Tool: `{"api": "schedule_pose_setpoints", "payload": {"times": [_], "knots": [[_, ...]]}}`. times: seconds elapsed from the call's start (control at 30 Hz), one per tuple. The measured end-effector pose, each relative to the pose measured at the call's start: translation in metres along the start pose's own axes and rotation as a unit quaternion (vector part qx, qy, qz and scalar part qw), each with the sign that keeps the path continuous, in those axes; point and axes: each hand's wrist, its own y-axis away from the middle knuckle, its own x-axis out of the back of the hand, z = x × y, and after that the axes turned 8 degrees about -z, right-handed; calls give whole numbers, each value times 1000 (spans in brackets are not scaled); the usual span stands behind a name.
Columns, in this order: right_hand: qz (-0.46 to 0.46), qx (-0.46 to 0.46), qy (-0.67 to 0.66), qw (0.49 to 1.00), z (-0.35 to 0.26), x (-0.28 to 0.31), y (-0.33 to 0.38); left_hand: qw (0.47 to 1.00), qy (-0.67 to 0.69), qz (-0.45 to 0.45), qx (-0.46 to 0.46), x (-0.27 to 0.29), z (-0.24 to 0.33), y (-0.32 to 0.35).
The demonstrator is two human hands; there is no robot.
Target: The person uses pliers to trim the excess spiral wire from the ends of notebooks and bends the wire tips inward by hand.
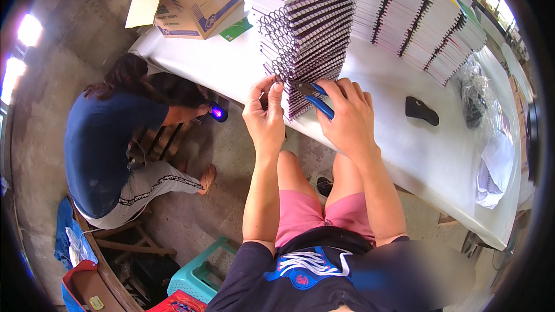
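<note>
Left grip (266,114) pinched on a wire coil (277,76), right grip (351,118) wrapped around blue-handled cutting pliers (319,106), at a tall notebook stack (315,29).
The left thumb and fingertips meet on the coil at the stack's near left corner; the pliers' nose points left toward them, though whether its jaws are parted I cannot tell. The spiral-bound stack, purple cover on top, stands by the front edge of the white worktop (445,150). Left of it sit an open cardboard box (199,4) and a green card (236,29); to the right, more spiral-bound books (404,14), a black wedge-shaped object (421,111) and clear plastic wrap (477,95). Farther left, beside the worktop, a seated co-worker in a blue shirt (110,138) holds a violet-glowing device (218,112).
</note>
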Motion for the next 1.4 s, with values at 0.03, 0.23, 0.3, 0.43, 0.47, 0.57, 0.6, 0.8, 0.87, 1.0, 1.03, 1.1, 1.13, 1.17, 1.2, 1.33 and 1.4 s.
{"api": "schedule_pose_setpoints", "payload": {"times": [0.03, 0.23, 0.3, 0.43, 0.47, 0.57, 0.6, 0.8, 0.87, 1.0, 1.03, 1.1, 1.13, 1.17, 1.2, 1.33, 1.4], "knots": [[7, 8, 8, 1000, 0, 0, -1, 1000, 4, -1, -1, 0, 0, 0], [-24, -21, -54, 998, 11, -9, 0, 1000, 17, -2, -10, -3, -5, 0], [-33, -26, -44, 998, 11, -8, 1, 1000, 22, -4, 3, -2, -6, 0], [24, -1, 11, 1000, 7, 10, 2, 1000, 3, -3, 15, 2, -3, 3], [22, -3, 2, 1000, 7, 10, 2, 1000, -6, 0, 13, 3, -2, 3], [20, -8, -11, 1000, 10, 10, 2, 1000, 6, 0, 16, 2, -3, 4], [24, -4, -9, 1000, 9, 9, 1, 1000, 6, 0, 16, 2, -3, 4], [3, -10, -31, 999, 5, 5, -3, 1000, 14, 2, 6, 1, -1, 5], [-17, -20, -54, 998, 3, 6, -4, 1000, 19, 4, 10, 2, -3, 5], [-37, -38, -154, 987, 6, 6, -6, 1000, 20, -2, -5, 1, -7, 4], [-40, -44, -189, 980, 7, 4, -6, 1000, 19, -2, -16, 0, -8, 4], [-47, -46, -159, 985, 10, -2, -5, 999, -8, 7, -45, -1, -9, 5], [-51, -46, -144, 987, 11, -4, -5, 997, -33, 16, -62, -2, -9, 6], [-46, -43, -136, 989, 11, -3, -5, 995, -59, 25, -79, -3, -10, 7], [-42, -39, -131, 990, 10, -3, -6, 994, -69, 36, -82, -2, -10, 9], [-25, -16, -119, 992, 9, 0, -7, 962, -184, 90, -181, -12, -5, 15], [-23, -13, -112, 993, 9, 1, -8, 929, -263, 102, -241, -14, 0, 15]]}}
